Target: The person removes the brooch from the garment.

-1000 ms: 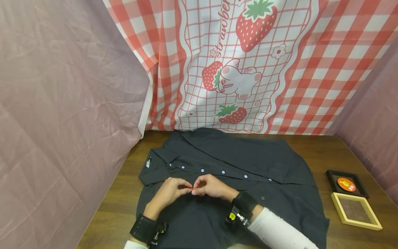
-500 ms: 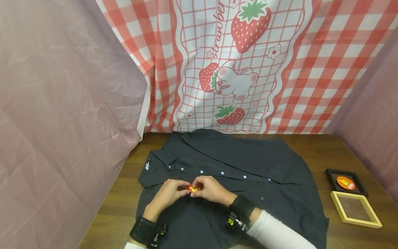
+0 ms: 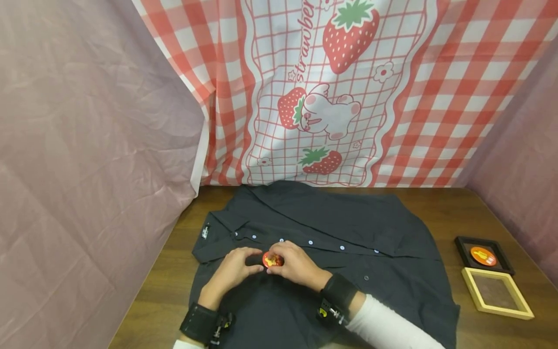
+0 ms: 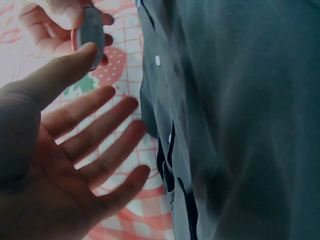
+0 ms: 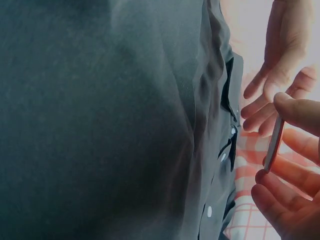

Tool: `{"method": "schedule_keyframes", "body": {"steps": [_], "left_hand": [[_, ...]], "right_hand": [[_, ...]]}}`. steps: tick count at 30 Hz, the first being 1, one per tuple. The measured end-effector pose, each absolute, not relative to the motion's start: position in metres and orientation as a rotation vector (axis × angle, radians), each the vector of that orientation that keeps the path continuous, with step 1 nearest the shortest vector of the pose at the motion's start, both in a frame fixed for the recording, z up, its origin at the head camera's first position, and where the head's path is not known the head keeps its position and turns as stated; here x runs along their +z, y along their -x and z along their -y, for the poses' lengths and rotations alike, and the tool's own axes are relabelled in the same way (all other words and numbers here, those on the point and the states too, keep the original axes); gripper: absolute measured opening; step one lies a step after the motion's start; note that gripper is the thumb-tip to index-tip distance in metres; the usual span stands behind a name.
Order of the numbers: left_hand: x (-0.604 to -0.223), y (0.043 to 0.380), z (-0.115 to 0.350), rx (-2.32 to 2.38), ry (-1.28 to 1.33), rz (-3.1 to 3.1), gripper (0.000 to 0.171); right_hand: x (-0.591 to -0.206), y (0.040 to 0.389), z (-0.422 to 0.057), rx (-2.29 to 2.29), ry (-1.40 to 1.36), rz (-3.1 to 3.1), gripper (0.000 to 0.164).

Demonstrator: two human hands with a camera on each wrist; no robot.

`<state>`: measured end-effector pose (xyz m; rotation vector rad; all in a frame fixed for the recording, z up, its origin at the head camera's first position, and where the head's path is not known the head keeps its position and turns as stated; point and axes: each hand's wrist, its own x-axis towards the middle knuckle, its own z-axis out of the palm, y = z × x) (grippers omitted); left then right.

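Note:
A round red-orange button badge (image 3: 272, 260) with a yellow figure faces up over the dark shirt (image 3: 401, 286). My right hand (image 3: 298, 265) pinches it by the rim between thumb and fingers. In the right wrist view the badge (image 5: 274, 144) appears edge-on, thin and grey-sided. My left hand (image 3: 232, 270) is just left of it, thumb and fingers apart. The left wrist view has that left hand (image 4: 80, 155) with its fingers spread; its thumb tip overlaps the badge's grey back (image 4: 93, 35), and I cannot tell whether it touches.
The shirt lies spread on a wooden table (image 3: 152, 286), with a row of white buttons (image 3: 310, 242). At the right lie a black frame (image 3: 462, 249) with another orange badge (image 3: 483, 256) and a light wooden frame (image 3: 475, 293). A strawberry-print cloth (image 3: 331, 111) hangs behind.
The badge, mostly hidden between both hands' fingertips earlier, now shows its face. My left fingers have let go and opened slightly, while the right hand keeps hold.

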<state>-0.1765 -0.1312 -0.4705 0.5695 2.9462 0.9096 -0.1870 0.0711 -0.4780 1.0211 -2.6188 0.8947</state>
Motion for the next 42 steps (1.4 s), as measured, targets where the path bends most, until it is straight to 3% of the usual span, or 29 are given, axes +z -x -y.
{"method": "schedule_keyframes", "body": {"steps": [15,42], "left_hand": [[-0.478,0.173,0.130,0.866,-0.403,-2.924,0.051],[-0.482,0.169,0.130,0.667,-0.413,-2.862,0.070]], "right_hand": [[-0.473,0.185,-0.073,0.794,-1.000,2.567,0.035],[-0.466,0.181,-0.084,0.798,-0.865,2.548,0.035]]}}
